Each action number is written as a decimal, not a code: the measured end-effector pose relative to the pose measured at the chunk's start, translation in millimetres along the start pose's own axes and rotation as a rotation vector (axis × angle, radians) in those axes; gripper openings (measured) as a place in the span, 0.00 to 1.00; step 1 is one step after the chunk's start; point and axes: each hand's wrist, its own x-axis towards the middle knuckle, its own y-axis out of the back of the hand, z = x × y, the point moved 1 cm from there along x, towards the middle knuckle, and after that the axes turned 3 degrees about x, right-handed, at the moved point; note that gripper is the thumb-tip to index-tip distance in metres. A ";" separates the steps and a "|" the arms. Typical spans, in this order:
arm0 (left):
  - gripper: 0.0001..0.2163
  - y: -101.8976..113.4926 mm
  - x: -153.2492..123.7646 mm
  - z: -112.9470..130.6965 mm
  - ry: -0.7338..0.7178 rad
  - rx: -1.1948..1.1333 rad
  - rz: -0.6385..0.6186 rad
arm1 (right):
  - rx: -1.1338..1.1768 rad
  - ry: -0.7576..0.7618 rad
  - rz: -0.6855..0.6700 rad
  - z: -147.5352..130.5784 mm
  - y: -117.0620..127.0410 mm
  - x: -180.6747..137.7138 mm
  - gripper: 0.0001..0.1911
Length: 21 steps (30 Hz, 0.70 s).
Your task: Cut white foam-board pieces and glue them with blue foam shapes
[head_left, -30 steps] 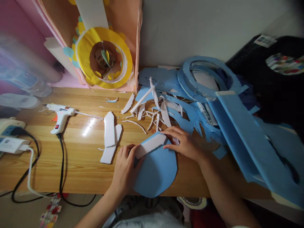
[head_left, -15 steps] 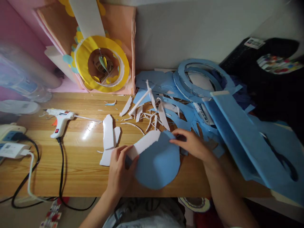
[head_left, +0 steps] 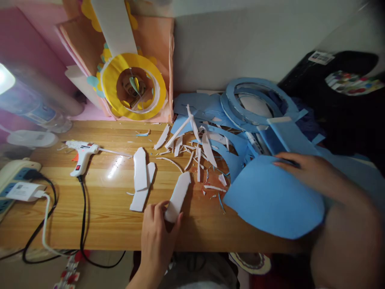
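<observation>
My left hand (head_left: 161,235) grips the lower end of a white foam board strip (head_left: 179,194) with a pointed top, held near the table's front. On the right, my right hand (head_left: 296,168) pinches the upper edge of a rounded blue foam board piece (head_left: 275,200), which is lifted and partly hides the blue box shape behind it. Two white strips (head_left: 140,172) lie overlapped to the left of my left hand. Between the hands and the wall spreads a heap of white and blue offcuts (head_left: 197,140).
A glue gun (head_left: 82,154) with a glue stick rests at left, its cable running off the front edge. Near it are a power strip (head_left: 18,172) and a white charger (head_left: 25,191). Behind stand an orange box with a yellow ring (head_left: 159,90) and stacked blue rings (head_left: 230,90).
The blue piece has moved right in my right hand, away from the white strip. My left hand keeps the strip, now turned more upright. The camera view has shifted slightly.
</observation>
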 end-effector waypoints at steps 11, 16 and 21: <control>0.13 22.4 -32.7 -34.8 -0.114 -0.147 0.178 | 0.278 0.723 -0.665 -151.3 -90.4 -14.9 0.16; 0.13 12.6 -43.2 -36.7 0.109 -0.336 0.251 | 0.076 0.987 -0.525 -184.0 -144.5 -10.8 0.18; 0.14 9.8 -26.8 -37.5 -0.039 -0.211 0.234 | -0.028 0.871 -0.373 -154.9 -152.6 44.7 0.17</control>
